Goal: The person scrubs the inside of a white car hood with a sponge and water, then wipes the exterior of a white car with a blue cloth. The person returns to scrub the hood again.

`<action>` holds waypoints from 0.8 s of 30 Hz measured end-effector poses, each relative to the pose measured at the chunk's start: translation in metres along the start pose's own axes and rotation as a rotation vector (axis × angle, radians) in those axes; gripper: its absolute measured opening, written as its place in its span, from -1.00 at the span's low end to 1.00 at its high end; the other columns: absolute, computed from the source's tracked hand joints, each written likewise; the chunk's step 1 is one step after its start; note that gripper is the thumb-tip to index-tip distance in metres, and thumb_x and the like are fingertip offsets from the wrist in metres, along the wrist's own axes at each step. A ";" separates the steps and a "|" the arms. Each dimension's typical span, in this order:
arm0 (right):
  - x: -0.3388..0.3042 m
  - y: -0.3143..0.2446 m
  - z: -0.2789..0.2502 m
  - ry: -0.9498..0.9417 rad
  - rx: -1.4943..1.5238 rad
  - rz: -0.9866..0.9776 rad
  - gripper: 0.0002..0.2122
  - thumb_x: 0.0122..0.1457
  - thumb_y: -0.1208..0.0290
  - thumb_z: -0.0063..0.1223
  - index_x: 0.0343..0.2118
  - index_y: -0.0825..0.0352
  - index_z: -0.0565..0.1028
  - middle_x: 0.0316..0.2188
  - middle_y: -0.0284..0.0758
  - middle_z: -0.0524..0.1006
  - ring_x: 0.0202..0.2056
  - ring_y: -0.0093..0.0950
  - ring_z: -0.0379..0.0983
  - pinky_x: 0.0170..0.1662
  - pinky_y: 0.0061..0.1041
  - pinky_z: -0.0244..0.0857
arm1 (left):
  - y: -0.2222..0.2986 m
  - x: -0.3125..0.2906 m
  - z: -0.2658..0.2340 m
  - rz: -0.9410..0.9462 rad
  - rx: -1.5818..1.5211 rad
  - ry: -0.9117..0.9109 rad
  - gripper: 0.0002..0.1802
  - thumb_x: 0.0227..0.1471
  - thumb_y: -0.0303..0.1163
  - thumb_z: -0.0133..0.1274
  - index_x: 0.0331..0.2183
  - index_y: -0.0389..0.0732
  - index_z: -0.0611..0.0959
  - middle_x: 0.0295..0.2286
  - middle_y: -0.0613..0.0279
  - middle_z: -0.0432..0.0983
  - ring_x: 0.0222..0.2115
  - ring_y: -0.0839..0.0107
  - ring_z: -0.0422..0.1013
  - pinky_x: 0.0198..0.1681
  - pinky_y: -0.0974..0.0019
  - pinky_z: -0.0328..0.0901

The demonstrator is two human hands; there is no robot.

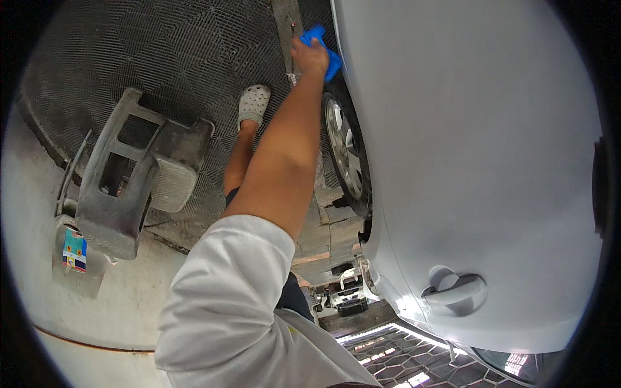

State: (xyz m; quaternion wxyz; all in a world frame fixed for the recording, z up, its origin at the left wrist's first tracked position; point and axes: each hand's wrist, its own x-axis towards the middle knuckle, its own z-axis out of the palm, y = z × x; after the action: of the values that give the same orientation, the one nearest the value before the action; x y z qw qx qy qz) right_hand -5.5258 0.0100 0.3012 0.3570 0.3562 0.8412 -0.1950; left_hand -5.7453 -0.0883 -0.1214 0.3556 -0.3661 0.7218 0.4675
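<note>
My left arm, in a white short sleeve, stretches up toward the top of the view along the side of a silver-grey car (453, 161). My left hand (310, 58) is closed on a bunched blue cloth (334, 66). The cloth is by the lower edge of the car body, just past the wheel (346, 149) with its black tyre and silver rim. Whether the cloth touches the car cannot be made out. My right hand is out of the view.
A worn grey plastic stool or chair (110, 220) lies left of my arm, by a pale wall. Near it is a translucent container (81, 275) with a colourful label. My foot in a light clog (255, 102) stands on dark ribbed matting (162, 45). The car has a door handle (459, 294).
</note>
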 end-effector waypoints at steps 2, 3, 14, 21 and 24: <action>0.032 -0.016 -0.004 0.007 -0.012 -0.053 -0.55 0.46 0.12 -0.01 0.19 0.41 0.49 0.03 -0.13 0.57 0.09 -0.19 0.47 0.11 -0.22 0.32 | 0.015 0.008 -0.015 -0.047 -0.186 -0.226 -0.31 0.34 -0.32 0.04 0.43 0.01 0.31 0.34 -0.20 0.28 0.35 -0.12 0.25 0.42 -0.03 0.15; 0.040 -0.020 -0.004 0.002 -0.016 -0.071 -0.55 0.46 0.12 -0.01 0.19 0.40 0.49 0.02 -0.14 0.58 0.08 -0.19 0.47 0.10 -0.22 0.33 | 0.018 0.014 -0.018 -0.086 -0.293 -0.428 -0.28 0.35 -0.36 0.02 0.46 0.08 0.28 0.37 -0.15 0.25 0.37 -0.08 0.23 0.44 0.00 0.12; -0.140 0.078 0.032 0.009 0.100 0.088 -0.58 0.46 0.14 0.03 0.16 0.39 0.49 -0.07 -0.20 0.60 -0.02 -0.25 0.50 -0.01 -0.24 0.36 | 0.018 -0.109 -0.079 0.286 -0.147 -0.665 -0.21 0.43 -0.56 -0.12 0.50 0.32 0.17 0.47 0.06 0.11 0.44 0.20 0.12 0.49 0.17 0.01; -0.408 0.191 0.131 0.085 0.285 0.444 -0.60 0.45 0.16 0.05 0.14 0.39 0.49 -0.13 -0.23 0.61 -0.08 -0.28 0.51 -0.08 -0.26 0.38 | -0.009 -0.265 -0.139 0.323 0.145 -0.641 -0.17 0.41 -0.53 -0.08 0.52 0.28 0.10 0.46 0.01 0.14 0.42 0.12 0.16 0.44 0.21 0.06; -0.532 0.229 0.237 0.159 0.425 0.620 -0.61 0.45 0.16 0.06 0.13 0.38 0.49 -0.16 -0.25 0.62 -0.11 -0.30 0.52 -0.11 -0.27 0.39 | -0.038 -0.337 -0.156 0.402 0.192 -0.682 -0.15 0.41 -0.52 -0.13 0.54 0.24 -0.02 0.46 -0.05 0.11 0.43 0.07 0.15 0.42 0.16 0.10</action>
State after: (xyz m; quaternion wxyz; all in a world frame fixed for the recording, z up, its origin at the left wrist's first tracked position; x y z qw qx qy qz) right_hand -4.9853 -0.2194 0.5190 0.2509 0.6737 0.6594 -0.2199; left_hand -5.5781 -0.1793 0.1995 0.5086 -0.0068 0.6601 0.5528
